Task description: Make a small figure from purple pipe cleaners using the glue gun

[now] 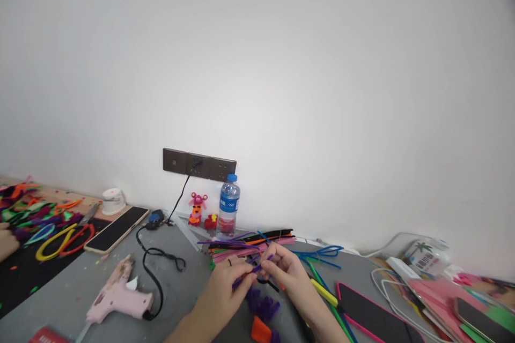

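My left hand (233,278) and right hand (284,268), fingers pinched nearly closed, held the fuzzy purple pipe cleaner (257,268) between them, above the grey tabletop's (177,292) near edge. Pink glue gun (118,295) lay toward the near-left corner.

Looks like a craft workspace, hobby or small workshop type; exact building unclear. Grey table (189,278) against a plain white wall (257,80). Wall has a dark socket strip (199,164) with a cord plugged in. Pink glue gun (116,297) on table, grimy nozzle end. Bundle of colored pipe cleaners (241,246) near the wall. Small fuzzy figure (196,210) standing by a water bottle (229,206). Scissors (66,241) and a heap of colorful scraps (40,214) at left, colored sheets (446,305) at right. Another person's hand (7,241) at left edge, so space is shared.
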Available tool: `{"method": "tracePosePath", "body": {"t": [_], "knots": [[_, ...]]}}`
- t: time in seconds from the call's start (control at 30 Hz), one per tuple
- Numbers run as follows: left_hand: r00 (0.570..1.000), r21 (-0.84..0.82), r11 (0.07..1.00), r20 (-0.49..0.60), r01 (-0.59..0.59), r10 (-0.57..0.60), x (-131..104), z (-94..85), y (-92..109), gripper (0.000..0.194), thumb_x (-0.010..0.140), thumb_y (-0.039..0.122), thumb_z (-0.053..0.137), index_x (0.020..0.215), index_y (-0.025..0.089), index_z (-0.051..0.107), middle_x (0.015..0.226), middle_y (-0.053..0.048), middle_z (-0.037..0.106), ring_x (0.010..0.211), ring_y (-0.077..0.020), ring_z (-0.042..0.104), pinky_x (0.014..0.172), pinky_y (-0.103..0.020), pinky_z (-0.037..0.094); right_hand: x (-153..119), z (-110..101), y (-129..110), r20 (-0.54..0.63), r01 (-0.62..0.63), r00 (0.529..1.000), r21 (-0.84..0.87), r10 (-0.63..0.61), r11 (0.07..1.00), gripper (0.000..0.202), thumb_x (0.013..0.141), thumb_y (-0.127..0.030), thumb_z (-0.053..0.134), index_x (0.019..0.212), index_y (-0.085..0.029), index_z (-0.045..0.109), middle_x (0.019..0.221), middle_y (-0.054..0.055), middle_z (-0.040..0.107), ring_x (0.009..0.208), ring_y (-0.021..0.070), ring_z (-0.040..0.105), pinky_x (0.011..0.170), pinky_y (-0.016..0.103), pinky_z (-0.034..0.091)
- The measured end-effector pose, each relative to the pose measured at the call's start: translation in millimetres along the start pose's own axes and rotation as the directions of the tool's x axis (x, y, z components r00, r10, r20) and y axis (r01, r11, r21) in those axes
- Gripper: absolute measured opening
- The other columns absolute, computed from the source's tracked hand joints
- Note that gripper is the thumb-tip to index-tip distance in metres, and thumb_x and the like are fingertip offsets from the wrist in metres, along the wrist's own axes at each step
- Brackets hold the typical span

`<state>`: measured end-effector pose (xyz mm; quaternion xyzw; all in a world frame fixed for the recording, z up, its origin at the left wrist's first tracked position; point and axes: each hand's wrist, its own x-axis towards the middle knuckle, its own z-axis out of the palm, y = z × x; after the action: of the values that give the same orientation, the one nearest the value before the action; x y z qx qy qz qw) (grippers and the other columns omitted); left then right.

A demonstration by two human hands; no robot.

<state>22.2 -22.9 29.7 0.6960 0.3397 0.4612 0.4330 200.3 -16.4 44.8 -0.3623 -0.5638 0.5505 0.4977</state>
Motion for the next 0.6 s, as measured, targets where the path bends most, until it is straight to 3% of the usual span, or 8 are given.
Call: {"method": "tracePosePath", "body": {"t": [0.2, 0.4, 0.6], "knots": [[0.998, 0.053, 0.998, -0.041, 0.045, -0.043, 2.5, 5.1, -10.3, 0.012, 0.080, 0.026, 0.065, 0.085, 0.022, 0.075, 0.074, -0.005, 0.069, 0.068, -0.0206, 0.058, 0.065, -0.025, 0.038, -0.1, -1.2, 0.0, 0.040, 0.007, 0.999, -0.128, -0.002, 0.992, 0.033, 0.072, -0.046, 0.075, 0.069, -0.018, 0.057, 0.060, -0.003, 0.056, 0.056, 0.0123, 0.050, 0.056, 0.024, 0.039], [0.996, 0.090, 0.995, -0.083, 0.036, -0.028, 2.8, 5.4, -5.5, 0.014, 0.082, 0.023, 0.062, 0.072, 0.020, 0.073, 0.066, -0.003, 0.068, 0.064, -0.0189, 0.061, 0.063, -0.024, 0.041, 0.4, -2.4, 1.5, 0.027, 0.006, 1.000, -0.177, -0.002, 0.984, 0.031, 0.075, -0.046, 0.072, 0.070, -0.016, 0.062, 0.055, -0.006, 0.050, 0.051, 0.0100, 0.042, 0.051, 0.022, 0.033], [0.989, -0.048, 0.993, -0.104, 0.103, -0.108, 6.2, 5.4, -7.8, 0.009, 0.076, 0.022, 0.068, 0.070, 0.019, 0.073, 0.065, -0.004, 0.070, 0.063, -0.0186, 0.062, 0.062, -0.025, 0.045, -0.2, -3.0, -1.9, 0.036, -0.054, 0.997, -0.199, 0.063, 0.978, 0.034, 0.076, -0.048, 0.070, 0.071, -0.017, 0.057, 0.055, -0.006, 0.049, 0.050, 0.0093, 0.039, 0.049, 0.021, 0.031]]}}
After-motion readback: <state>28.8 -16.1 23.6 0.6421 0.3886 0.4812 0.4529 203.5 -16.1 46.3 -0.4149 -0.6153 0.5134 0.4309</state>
